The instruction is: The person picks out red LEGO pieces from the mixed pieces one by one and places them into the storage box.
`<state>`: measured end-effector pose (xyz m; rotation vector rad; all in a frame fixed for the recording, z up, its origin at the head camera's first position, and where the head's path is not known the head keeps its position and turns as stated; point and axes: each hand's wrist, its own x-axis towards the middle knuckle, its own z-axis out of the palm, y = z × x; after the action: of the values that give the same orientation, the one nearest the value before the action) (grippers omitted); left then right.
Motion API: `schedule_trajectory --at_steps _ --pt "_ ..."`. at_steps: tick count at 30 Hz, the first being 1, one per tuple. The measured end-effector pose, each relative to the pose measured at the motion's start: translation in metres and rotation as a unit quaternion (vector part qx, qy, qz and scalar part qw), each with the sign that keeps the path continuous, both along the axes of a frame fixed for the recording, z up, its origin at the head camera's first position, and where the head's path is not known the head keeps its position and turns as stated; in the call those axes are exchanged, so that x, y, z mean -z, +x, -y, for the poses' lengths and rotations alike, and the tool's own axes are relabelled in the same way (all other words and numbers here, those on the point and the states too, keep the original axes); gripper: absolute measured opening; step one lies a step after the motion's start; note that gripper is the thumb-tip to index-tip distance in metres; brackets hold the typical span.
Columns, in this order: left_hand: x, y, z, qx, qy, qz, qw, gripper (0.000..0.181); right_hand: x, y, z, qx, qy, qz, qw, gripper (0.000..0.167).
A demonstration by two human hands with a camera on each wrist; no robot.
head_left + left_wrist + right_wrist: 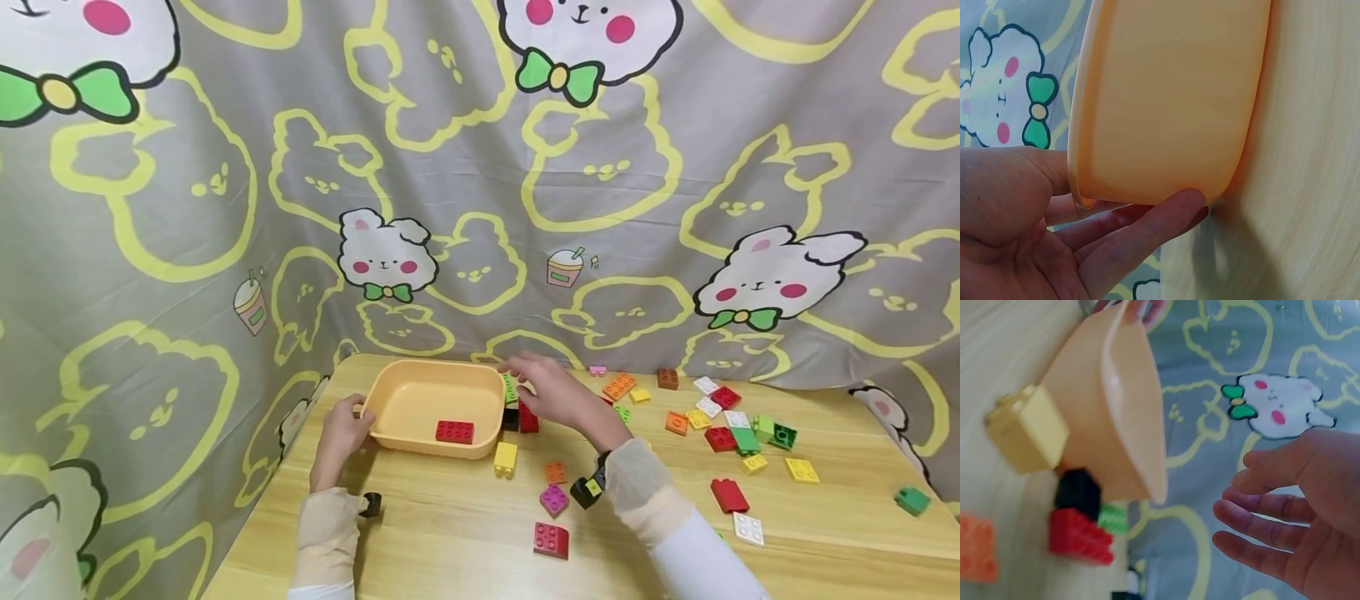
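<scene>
A peach plastic bin (431,377) stands at the table's left back, with one red brick (454,431) lying inside near its front wall. The left hand (347,433) grips the bin's left end; in the left wrist view the fingers of that hand (1085,231) lie against the outer wall, with the thumb side at the rim. Beyond the bin's right end hovers the right hand (551,392), above a red brick (528,417), a black brick (1077,494) and a green brick (1113,518). In the right wrist view this hand (1279,512) has spread, slightly bent fingers holding nothing.
A yellow brick (506,459) stands by the bin's front right corner. Orange (555,472), purple (554,500) and red (551,540) bricks lie nearer the front. Several mixed bricks are scattered at the right, among them a dark green one (912,500). A patterned curtain (465,183) hangs behind.
</scene>
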<state>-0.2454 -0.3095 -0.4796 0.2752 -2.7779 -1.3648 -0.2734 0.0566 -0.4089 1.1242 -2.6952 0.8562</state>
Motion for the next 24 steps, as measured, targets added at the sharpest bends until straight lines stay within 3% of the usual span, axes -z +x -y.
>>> schedule_trajectory --at_steps 11,18,24 --pt "0.001 0.001 0.0 -0.005 0.015 -0.002 0.9999 0.033 0.04 -0.006 -0.023 0.073 0.06 0.082 0.9922 0.045" --pt "0.001 0.001 0.0 -0.008 0.015 -0.001 0.9999 0.032 0.068 -0.014 -0.025 0.066 0.065 0.101 0.9905 0.054" --pt "0.0 0.001 -0.002 -0.011 -0.001 -0.007 0.9999 0.031 0.078 -0.019 -0.02 0.071 0.071 0.115 0.9883 0.064"
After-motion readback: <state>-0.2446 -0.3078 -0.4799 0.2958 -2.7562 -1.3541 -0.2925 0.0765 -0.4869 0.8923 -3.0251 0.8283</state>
